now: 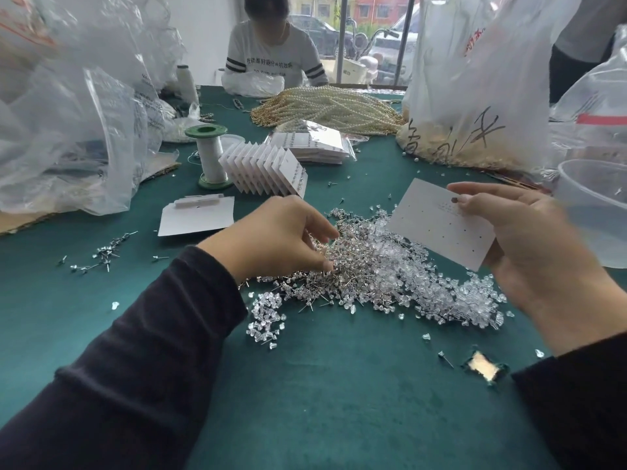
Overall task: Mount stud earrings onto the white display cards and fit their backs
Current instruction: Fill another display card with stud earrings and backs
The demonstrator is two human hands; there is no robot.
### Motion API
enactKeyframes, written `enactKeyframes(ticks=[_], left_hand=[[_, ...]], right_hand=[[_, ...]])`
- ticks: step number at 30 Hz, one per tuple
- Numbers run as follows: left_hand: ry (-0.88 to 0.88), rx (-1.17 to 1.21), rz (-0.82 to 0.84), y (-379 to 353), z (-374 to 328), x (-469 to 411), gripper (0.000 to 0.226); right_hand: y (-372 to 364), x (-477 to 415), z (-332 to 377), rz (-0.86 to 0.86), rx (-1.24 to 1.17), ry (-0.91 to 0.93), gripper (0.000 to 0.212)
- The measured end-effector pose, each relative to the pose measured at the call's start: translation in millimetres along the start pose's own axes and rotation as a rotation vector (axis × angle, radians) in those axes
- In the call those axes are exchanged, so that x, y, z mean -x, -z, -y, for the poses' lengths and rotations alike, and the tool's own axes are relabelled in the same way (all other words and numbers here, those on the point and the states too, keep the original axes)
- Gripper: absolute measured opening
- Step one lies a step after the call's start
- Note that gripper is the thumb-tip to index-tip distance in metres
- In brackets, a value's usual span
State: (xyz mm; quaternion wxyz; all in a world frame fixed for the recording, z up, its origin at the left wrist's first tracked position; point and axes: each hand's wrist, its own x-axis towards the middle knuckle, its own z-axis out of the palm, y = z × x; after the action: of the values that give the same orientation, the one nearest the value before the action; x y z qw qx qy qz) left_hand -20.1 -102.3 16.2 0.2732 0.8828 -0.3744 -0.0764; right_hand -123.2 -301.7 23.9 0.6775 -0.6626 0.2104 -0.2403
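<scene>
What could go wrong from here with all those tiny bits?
Studs and clear backs lie mixed in one pile, so the left hand may pick the wrong piece or get pricked. The right hand holds the card by one end; it may bend. A stray stud could slip into the tear in the cloth.

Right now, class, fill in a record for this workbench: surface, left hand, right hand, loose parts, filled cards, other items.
Surface: green cloth table
Left hand: left hand has its fingertips in the pile; whether it holds a stud cannot be told
Right hand: right hand grips a white display card, no earrings visible on it
Loose parts: mixed pile of metal studs and clear backs, between the hands
Filled cards: fanned row of cards behind the pile, beside a green-ended spool
Other: pearl strands at the far side
</scene>
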Motion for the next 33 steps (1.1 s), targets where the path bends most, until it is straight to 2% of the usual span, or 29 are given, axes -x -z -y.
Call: enactKeyframes(ticks=[2, 5, 8, 10, 14, 17, 20, 22, 24, 27, 33], left_hand=[[0.0, -0.047, 0.019, -6.9, -4.0, 0.6, 0.034], [-0.035, -0.113, -0.035, -13.6, -6.0, 0.0, 0.018], [-0.034, -0.104, -0.08, -11.1, -4.6, 0.0, 0.012], [-0.034, -0.044, -0.103, -7.5, -4.2, 1.0, 0.015], [-0.034, -0.006, -0.146, -4.0, -2.1, 2.9, 0.039], [-0.026, -0.012, -0.167, -5.0, -6.6, 4.4, 0.041], [-0.03, 0.087, -0.218, -7.9, -11.3, 3.6, 0.032], [-0.083, 0.126, -0.239, -10.8, -14.6, 4.6, 0.02], [-0.15, 0.099, -0.333, -13.9, -17.1, 5.2, 0.009], [-0.231, 0.049, -0.508, -15.6, -21.1, 4.8, 0.008], [-0.357, -0.087, -0.536, -20.7, -22.2, 5.6, 0.012]], right_hand=[[-0.3, 0.2, -0.5, -0.002, 0.011, 0.001, 0.021], [-0.8, 0.2, -1.2, -0.002, 0.019, 0.0, 0.021], [-1.1, 0.6, -1.5, 0.006, 0.024, -0.003, 0.021], [-1.5, 1.7, -1.4, 0.01, 0.03, -0.009, 0.021], [-3.2, 3.2, -2.5, 0.024, 0.031, -0.021, 0.019], [-4.9, 3.9, -3.8, 0.037, 0.029, -0.032, 0.019], [-6.6, 5.3, -4.5, 0.072, 0.012, -0.055, 0.018], [-8.8, 7.9, -4.4, 0.111, 0.001, -0.066, 0.018], [-11.6, 11.6, -4.4, 0.153, 0.003, -0.061, 0.017], [-15.6, 16.7, -4.2, 0.2, 0.0, -0.043, 0.014], [-18.2, 20.4, -3.9, 0.222, -0.042, -0.044, 0.011]])
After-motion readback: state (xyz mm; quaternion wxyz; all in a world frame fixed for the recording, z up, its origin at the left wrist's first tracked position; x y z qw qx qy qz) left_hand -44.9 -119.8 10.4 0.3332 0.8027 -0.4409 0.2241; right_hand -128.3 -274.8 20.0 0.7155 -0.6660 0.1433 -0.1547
